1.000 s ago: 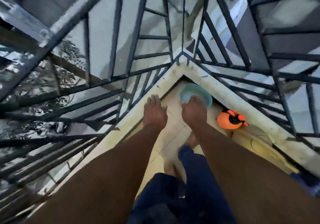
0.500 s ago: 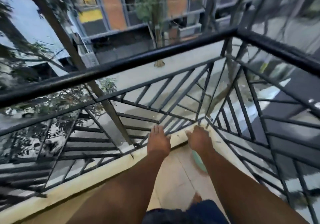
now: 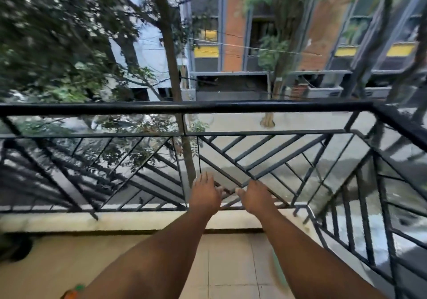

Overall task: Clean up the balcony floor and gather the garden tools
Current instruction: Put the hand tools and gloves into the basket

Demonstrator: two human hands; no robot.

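Both my arms stretch forward over the tiled balcony floor point(image 3: 231, 264). My left hand point(image 3: 204, 193) is held out palm down with straight fingers and holds nothing. Beside it, my right hand point(image 3: 255, 197) is also empty, its fingers relaxed. Both hands hover in front of the lower bars of the black metal railing point(image 3: 184, 107). A thin teal sliver point(image 3: 278, 273), likely the rim of the basin, shows just beside my right forearm. A small orange and green object point(image 3: 74, 293) peeks in at the bottom left edge.
A pale concrete kerb point(image 3: 92, 221) runs under the railing, which turns a corner at the right point(image 3: 392, 123). A dark round object point(image 3: 13, 248) sits on the floor at the far left. Trees, a street and buildings lie beyond.
The view has swung up from the floor corner to the railing and street. The teal basin and orange sprayer have dropped almost out of sight. Both hands stay empty and outstretched.
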